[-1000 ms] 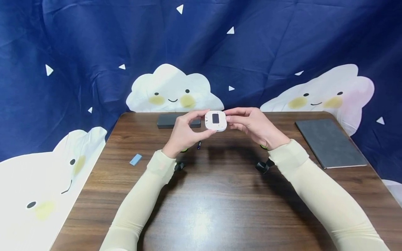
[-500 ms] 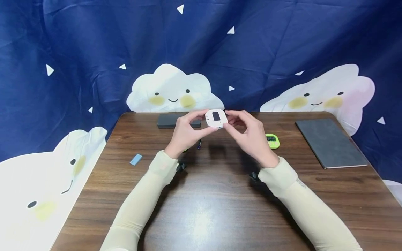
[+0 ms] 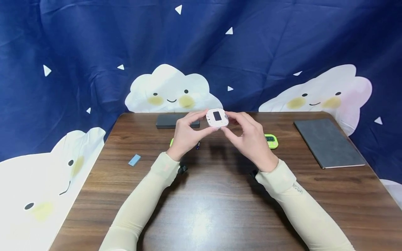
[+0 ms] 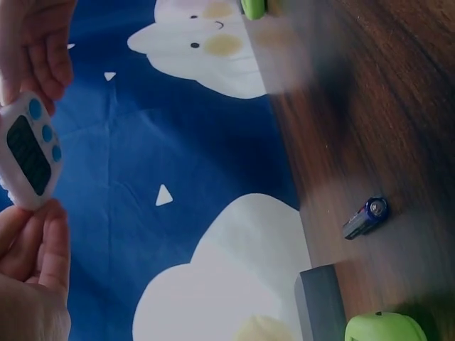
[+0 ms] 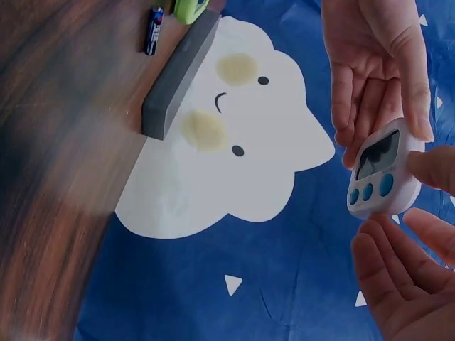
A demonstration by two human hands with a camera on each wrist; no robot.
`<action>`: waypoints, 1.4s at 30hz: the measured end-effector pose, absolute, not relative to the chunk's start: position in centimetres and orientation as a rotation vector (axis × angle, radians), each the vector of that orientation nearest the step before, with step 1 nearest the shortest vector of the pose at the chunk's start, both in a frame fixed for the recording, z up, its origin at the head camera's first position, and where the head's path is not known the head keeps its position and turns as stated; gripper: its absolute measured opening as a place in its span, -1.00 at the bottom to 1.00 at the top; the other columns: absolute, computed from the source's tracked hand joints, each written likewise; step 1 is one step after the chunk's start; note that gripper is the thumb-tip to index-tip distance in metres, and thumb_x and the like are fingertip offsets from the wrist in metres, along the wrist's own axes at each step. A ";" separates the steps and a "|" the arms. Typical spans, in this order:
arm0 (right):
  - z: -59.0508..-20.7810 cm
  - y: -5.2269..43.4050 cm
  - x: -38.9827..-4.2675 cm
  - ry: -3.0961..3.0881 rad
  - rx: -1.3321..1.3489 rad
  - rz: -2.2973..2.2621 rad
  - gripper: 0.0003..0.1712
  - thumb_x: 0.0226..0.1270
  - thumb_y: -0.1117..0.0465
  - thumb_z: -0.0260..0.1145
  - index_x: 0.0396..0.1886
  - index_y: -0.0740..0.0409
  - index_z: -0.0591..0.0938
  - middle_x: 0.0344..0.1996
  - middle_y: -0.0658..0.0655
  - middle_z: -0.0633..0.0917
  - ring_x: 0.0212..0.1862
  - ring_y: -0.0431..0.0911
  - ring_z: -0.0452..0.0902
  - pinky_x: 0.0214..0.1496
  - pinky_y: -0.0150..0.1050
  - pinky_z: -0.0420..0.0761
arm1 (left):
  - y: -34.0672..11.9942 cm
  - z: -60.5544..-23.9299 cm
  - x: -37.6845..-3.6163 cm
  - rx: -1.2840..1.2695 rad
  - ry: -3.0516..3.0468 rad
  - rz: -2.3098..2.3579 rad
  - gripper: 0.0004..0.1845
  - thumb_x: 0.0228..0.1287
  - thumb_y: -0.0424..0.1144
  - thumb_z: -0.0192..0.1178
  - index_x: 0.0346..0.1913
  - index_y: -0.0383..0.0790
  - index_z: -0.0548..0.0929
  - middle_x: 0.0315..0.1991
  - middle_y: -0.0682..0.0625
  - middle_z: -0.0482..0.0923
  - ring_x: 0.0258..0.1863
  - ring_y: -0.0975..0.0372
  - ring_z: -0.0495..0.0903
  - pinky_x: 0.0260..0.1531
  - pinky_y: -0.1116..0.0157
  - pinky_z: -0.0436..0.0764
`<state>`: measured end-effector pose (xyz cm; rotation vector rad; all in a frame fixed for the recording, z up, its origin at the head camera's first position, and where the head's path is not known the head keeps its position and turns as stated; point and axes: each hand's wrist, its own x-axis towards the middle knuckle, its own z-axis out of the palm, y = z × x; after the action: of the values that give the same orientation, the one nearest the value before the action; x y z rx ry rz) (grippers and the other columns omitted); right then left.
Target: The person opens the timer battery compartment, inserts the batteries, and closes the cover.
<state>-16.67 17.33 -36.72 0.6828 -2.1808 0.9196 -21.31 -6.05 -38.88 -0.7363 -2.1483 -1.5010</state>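
Note:
A small white timer [image 3: 216,118] with a dark screen and blue buttons is held up above the back of the wooden table [image 3: 220,209]. My left hand [image 3: 205,121] pinches its left edge between thumb and forefinger. My right hand [image 3: 228,122] grips its right and lower edge with curled fingers. The right wrist view shows the white timer [image 5: 384,170] face-on, the left hand [image 5: 370,64] above it and the right hand's fingers [image 5: 398,277] below. In the left wrist view the white timer [image 4: 28,153] sits between both hands at the left edge.
A green timer [image 3: 271,140] lies on the table right of my hands, and another green object [image 3: 171,142] peeks out behind my left wrist. A battery [image 3: 198,145], a grey block [image 3: 169,121], a blue eraser [image 3: 134,160] and a grey notebook [image 3: 328,142] also lie there.
My right hand has shifted left and turned under the white timer, uncovering the green timer on the table. The left hand keeps its hold; the white timer barely moved.

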 end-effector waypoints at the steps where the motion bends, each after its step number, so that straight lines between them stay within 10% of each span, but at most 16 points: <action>1: -36.7 17.3 -16.7 -2.181 0.692 0.914 -0.46 0.35 0.29 0.67 0.29 0.26 0.76 -0.02 0.22 0.85 -0.02 0.04 0.80 0.09 -0.16 0.77 | -6.0 -38.9 -21.3 -0.734 -2.146 -1.504 -0.33 0.11 -0.13 0.80 0.32 -0.11 0.84 0.23 -0.01 0.87 0.24 0.14 0.80 0.23 0.17 0.74; 14: -36.8 17.5 -16.7 -2.212 0.691 0.891 -0.20 0.37 0.30 0.67 0.54 0.24 0.55 -0.06 0.27 0.85 -0.05 0.11 0.83 0.09 0.06 0.86 | -5.9 -39.4 -21.4 -0.736 -2.174 -1.611 -0.35 0.12 -0.16 0.78 0.31 -0.09 0.84 0.16 -0.04 0.88 0.15 -0.03 0.83 0.21 0.21 0.73; 42: -37.0 18.0 -16.7 -2.324 0.655 0.854 -0.49 0.70 0.28 0.36 0.53 0.03 0.57 -0.08 0.21 0.86 -0.12 -0.01 0.80 -0.07 0.00 0.82 | -6.3 -39.3 -21.3 -0.891 -2.256 -1.489 -0.31 0.38 -0.26 0.56 0.55 -0.11 0.65 0.31 -0.17 0.80 0.27 0.02 0.83 0.39 -0.10 0.73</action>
<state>-16.70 18.03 -36.98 0.6547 -2.3238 0.8536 -21.32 -6.30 -39.32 -0.8911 -2.2558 -1.4886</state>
